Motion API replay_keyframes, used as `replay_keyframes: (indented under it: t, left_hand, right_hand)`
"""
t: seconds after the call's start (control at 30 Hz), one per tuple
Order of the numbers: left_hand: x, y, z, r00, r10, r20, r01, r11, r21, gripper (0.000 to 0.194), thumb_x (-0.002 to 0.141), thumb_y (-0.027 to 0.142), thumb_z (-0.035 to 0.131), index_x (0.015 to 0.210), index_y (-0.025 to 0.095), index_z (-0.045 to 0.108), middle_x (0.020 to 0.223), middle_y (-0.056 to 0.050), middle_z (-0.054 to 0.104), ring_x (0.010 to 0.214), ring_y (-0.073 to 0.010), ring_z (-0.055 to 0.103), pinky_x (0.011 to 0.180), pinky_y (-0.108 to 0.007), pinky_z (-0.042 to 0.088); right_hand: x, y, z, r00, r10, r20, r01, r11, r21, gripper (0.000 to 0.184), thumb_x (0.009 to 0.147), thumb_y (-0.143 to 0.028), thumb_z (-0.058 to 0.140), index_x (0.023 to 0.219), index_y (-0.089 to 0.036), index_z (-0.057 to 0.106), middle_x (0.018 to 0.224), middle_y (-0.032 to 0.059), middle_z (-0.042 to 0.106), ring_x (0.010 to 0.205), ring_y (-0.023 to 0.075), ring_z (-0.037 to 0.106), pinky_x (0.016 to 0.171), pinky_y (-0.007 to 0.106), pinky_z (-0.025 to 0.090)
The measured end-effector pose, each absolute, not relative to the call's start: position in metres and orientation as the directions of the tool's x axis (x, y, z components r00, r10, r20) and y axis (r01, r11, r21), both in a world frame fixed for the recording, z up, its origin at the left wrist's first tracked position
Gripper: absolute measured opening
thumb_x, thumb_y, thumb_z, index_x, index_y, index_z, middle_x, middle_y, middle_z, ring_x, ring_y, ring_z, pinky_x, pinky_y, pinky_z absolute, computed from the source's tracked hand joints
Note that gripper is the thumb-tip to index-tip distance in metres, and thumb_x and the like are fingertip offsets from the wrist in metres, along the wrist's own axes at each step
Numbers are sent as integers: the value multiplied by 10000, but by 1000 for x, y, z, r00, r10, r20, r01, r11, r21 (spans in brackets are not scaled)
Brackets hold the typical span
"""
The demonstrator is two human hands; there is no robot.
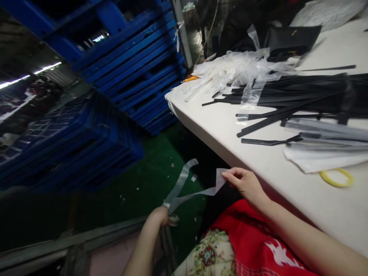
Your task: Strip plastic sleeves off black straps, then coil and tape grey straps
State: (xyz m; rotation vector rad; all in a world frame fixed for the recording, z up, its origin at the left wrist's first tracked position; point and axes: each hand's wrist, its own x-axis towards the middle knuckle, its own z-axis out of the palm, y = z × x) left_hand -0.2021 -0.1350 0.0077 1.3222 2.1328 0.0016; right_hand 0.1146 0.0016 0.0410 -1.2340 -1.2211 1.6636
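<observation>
My right hand (244, 183) pinches one end of a thin clear plastic strip (188, 193) just below the white table's front edge (258, 168). The strip runs left and down to my left hand (161, 215), which is closed around its other end low beside my lap. A loose loop of the strip curls upward between the two hands. My red patterned clothing (247, 237) lies under the right forearm.
On the table lie several long black strips (287, 111), a heap of clear plastic sleeves (238, 71), a yellow ring (337, 177), white sheets and a black bag (290, 40). Stacked blue pallets (109, 88) stand on the green floor (149, 172) to the left.
</observation>
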Motion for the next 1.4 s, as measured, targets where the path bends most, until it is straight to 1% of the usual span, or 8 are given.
replay_keyframes:
  t: [0.2, 0.3, 0.47, 0.6, 0.9, 1.07, 1.2, 1.4]
  left_hand:
    - [-107, -61, 35, 275, 917, -287, 721, 1, 693, 660, 703, 497, 756, 1269, 205, 584, 1423, -115, 502, 1308, -292, 450, 1125, -418, 314]
    - [-56, -29, 36, 621, 746, -241, 395, -33, 918, 513, 768, 519, 694, 1109, 138, 653, 1154, -102, 668, 1070, -259, 607, 988, -377, 451]
    - [-10, -15, 16, 754, 599, -269, 159, 231, 960, 533, 939, 583, 386, 877, 127, 656, 828, -68, 691, 820, -177, 652, 871, -328, 500]
    - [-2, -12, 14, 823, 483, -299, 147, 329, 933, 620, 887, 690, 377, 846, 135, 652, 671, -40, 655, 683, -152, 635, 826, -308, 502]
    - [11, -17, 15, 733, 561, -385, 179, 387, 905, 567, 882, 642, 447, 713, 134, 633, 572, -17, 610, 582, -135, 588, 734, -280, 486]
    - [12, -16, 6, 655, 648, -389, 147, 396, 906, 558, 876, 652, 444, 772, 133, 621, 508, 18, 548, 493, -115, 537, 575, -236, 414]
    - [13, -14, 5, 646, 681, -345, 133, 345, 929, 543, 889, 627, 436, 770, 134, 629, 514, 13, 557, 513, -119, 541, 617, -248, 421]
    - [12, -20, 0, 649, 673, -354, 197, 301, 933, 548, 886, 633, 414, 780, 140, 629, 536, 11, 571, 530, -123, 548, 619, -249, 426]
  right_hand:
    - [116, -8, 33, -343, 905, -251, 29, -257, -966, 361, 682, -503, 749, 638, -156, 660, 615, 29, 648, 578, 133, 543, 569, 255, 443]
    - [124, -10, 32, -266, 934, -240, 61, -232, -971, 362, 670, -493, 757, 610, -164, 619, 572, 7, 602, 536, 121, 502, 517, 246, 413]
    - [154, -8, 33, -207, 953, -221, 94, -206, -974, 338, 681, -478, 760, 696, -175, 611, 628, 6, 613, 581, 132, 533, 550, 251, 435]
    - [177, -8, 33, -312, 922, -229, 165, -185, -969, 419, 674, -456, 763, 966, -171, 667, 674, 11, 649, 604, 155, 573, 566, 266, 460]
    - [187, -10, 33, -299, 938, -174, 313, -76, -947, 235, 767, -406, 682, 796, -177, 638, 694, 10, 660, 601, 143, 578, 580, 260, 456]
    - [250, 34, 34, -22, 993, 117, 862, 78, -502, 215, 912, -308, 527, 1008, -195, 682, 910, 61, 680, 760, 183, 617, 697, 290, 438]
    - [286, 62, 30, 0, 998, 62, 999, 2, -35, 217, 906, -263, 541, 1050, -170, 674, 1003, 110, 638, 797, 210, 625, 651, 292, 391]
    - [290, 68, 28, -52, 999, -6, 998, 52, 46, 358, 968, -376, 451, 824, -198, 726, 893, 75, 631, 809, 183, 610, 647, 286, 354]
